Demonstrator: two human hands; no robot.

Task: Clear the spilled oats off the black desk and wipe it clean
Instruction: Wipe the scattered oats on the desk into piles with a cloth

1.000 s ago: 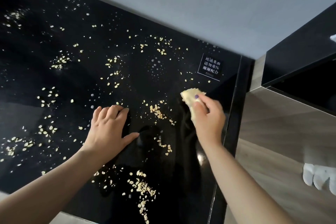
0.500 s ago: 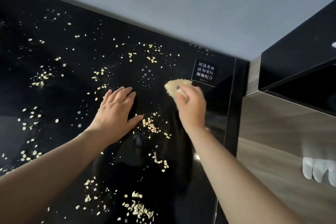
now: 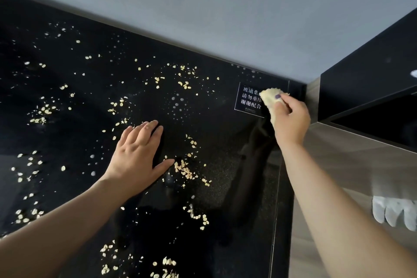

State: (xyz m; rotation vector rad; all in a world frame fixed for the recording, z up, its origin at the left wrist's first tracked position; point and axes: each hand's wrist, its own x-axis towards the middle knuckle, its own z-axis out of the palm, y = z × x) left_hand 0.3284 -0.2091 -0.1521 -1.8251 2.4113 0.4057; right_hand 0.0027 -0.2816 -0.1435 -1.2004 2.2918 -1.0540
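Cloth (image 3: 269, 97) slid right, pointing toward wall (image 3: 225, 18).

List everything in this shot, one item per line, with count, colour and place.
black desk: one, glossy black, fills the left and centre
oats: many, pale yellow, scattered in clusters and loose flakes over most of the desk
cloth: one, pale yellow, at the desk's far right corner, partly covering the label
label: one, black with white characters, far right corner of the desk
wall: one, grey, behind the desk
cabinet: one, black, upper right
wooden panel: one, brown-grey, right of the desk
white fabric item: one, white, right edge, cut off
left hand: one, flat on the desk, centre
right hand: one, grips the cloth
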